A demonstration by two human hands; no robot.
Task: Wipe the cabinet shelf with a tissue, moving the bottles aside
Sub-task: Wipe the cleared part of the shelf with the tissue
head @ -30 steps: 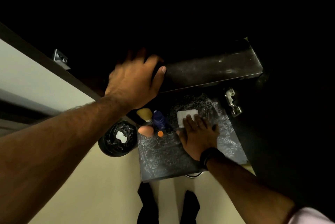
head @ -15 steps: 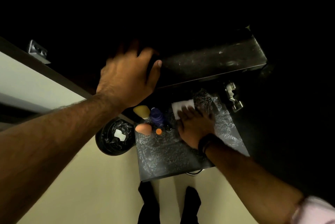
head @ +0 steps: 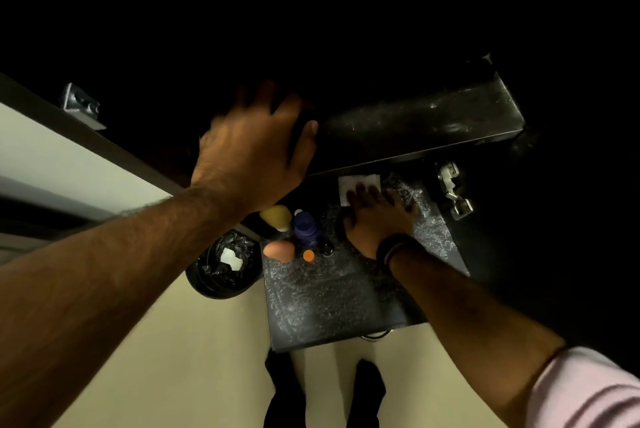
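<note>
Cabinet interior fills the far half, mostly black, detail lost in the dark. Your left arm crosses from the near left; left hand sits spread wide and flat on the left end of the upper shelf, thumb on its near edge, holding nothing. Lower shelf below it is dark and streaked with pale dust. Your right arm comes in from the near right, pink striped sleeve at the corner, dark band on the wrist. Right hand lies flat, fingers together, pressing the white tissue onto the far part of the lower shelf, right under the upper shelf's edge. Bottles cluster just left of that hand: purple bottle, yellow bottle, peach-coloured one, small orange cap. Black-lined bin stands on the pale floor left of the shelf, paper scraps inside. Metal hinge on the right wall. Your dark shoes show at the near edge.
</note>
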